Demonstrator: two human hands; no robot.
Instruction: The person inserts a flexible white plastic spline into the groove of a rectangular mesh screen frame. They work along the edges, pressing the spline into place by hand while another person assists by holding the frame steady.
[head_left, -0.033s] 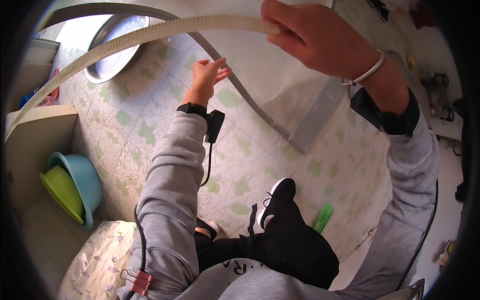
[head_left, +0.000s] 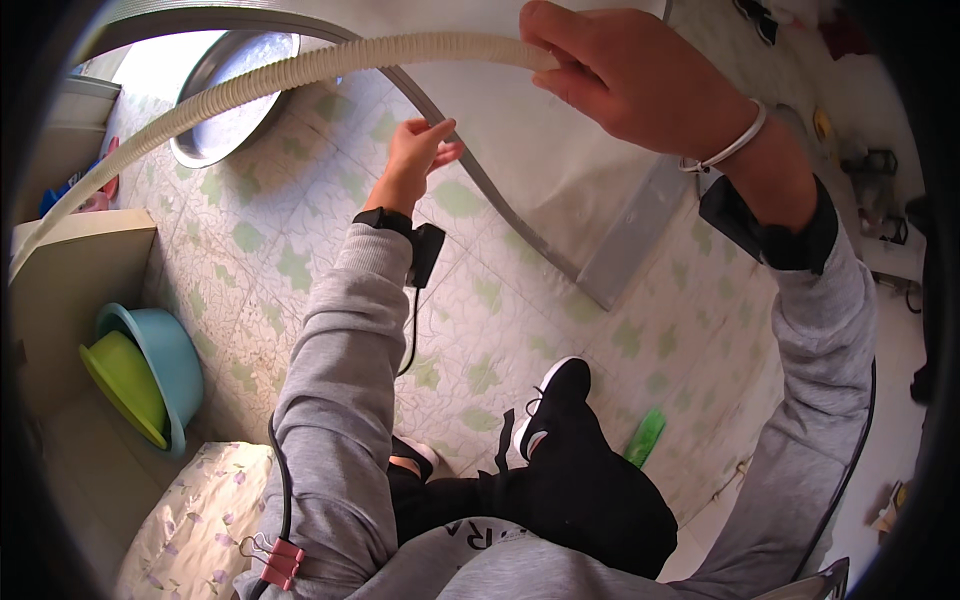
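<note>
A cream-coloured corrugated hose (head_left: 330, 62) arches across the top of the view, from the left edge to my right hand. My right hand (head_left: 640, 75) is closed around the hose's end, raised at the upper right. Below the hose, my left hand (head_left: 415, 155) reaches forward with thumb and fingers apart. Its fingertips are at the grey edge strip (head_left: 490, 195) of a large white panel (head_left: 560, 150); whether they press on it I cannot tell. My left hand holds nothing that I can see.
A round metal basin (head_left: 190, 150) lies on the patterned tile floor (head_left: 300, 330) at the far left. Nearer, a blue basin (head_left: 180, 360) and a green basin (head_left: 125, 385) lean against a cabinet (head_left: 70, 290). A green object (head_left: 645, 437) lies beside my right foot.
</note>
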